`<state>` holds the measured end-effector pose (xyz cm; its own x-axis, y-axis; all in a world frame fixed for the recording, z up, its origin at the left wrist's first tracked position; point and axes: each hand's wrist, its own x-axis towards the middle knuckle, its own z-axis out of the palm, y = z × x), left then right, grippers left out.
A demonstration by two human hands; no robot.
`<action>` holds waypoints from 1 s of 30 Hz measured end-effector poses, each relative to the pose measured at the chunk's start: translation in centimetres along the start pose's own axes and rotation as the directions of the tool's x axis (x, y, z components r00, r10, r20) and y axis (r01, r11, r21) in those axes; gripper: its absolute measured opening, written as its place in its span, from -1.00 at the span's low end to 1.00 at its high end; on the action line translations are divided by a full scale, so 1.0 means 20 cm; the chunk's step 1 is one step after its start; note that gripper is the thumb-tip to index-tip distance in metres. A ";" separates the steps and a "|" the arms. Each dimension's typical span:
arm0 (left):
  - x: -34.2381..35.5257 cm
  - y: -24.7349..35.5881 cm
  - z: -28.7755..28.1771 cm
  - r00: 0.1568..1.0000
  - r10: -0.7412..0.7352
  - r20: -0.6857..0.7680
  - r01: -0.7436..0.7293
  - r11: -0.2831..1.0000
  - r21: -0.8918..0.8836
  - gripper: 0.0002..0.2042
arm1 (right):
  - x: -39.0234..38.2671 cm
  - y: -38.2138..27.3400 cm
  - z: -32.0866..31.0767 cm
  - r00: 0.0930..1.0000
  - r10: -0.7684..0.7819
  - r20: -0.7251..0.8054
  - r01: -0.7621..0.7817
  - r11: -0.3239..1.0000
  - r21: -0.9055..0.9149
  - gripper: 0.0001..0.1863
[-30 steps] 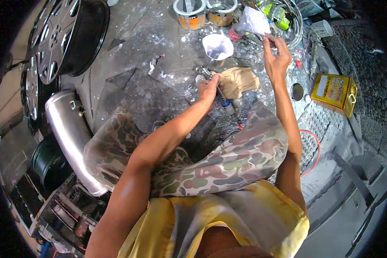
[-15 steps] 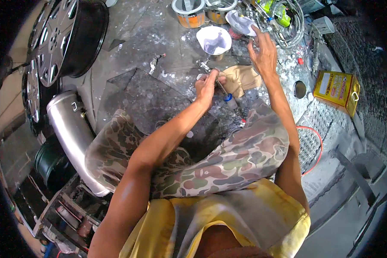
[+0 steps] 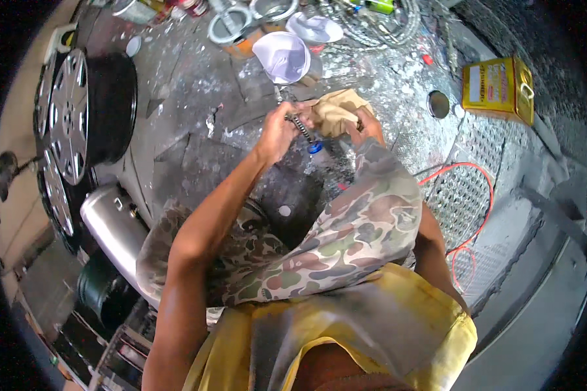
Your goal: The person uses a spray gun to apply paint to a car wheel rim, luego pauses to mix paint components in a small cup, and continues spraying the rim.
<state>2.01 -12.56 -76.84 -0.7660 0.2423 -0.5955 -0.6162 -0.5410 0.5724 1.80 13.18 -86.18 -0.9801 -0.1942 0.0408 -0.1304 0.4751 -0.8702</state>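
Observation:
My left hand (image 3: 277,133) is closed around what looks like a spray gun (image 3: 301,128), its metal handle ribbed and ending in a blue fitting. Just beyond the hand, a white paper strainer (image 3: 279,55) sits in a translucent cup (image 3: 314,67); I cannot tell whether this cup is joined to the gun. My right hand (image 3: 370,128) grips a crumpled tan cloth (image 3: 338,111) by its right side, and the cloth reaches across to the gun and the left fingers. A second white strainer (image 3: 314,28) lies behind the cup.
Two tubs (image 3: 230,31) stand at the far side beside a coiled hose (image 3: 398,29). A yellow metal can (image 3: 499,88) is at the right, with a red hose (image 3: 489,195) nearer me. Car wheels (image 3: 70,117) and a silver cylinder (image 3: 114,221) fill the left.
My right hand has let go of the second strainer, come nearer and taken hold of the tan cloth, lifting it against the gun. The whole view has shifted.

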 end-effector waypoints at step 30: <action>-0.17 0.35 0.35 0.935 -0.336 0.117 0.258 0.866 0.429 -0.69 | 0.19 -0.56 -0.38 0.998 0.051 0.043 -0.067 0.698 0.713 -0.38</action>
<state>-0.96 -11.64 -66.87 -0.5302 0.5026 -0.6828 -0.8096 -0.0608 0.5839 -1.54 13.54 -72.50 -0.9781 -0.2065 -0.0249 0.0810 -0.2680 -0.9600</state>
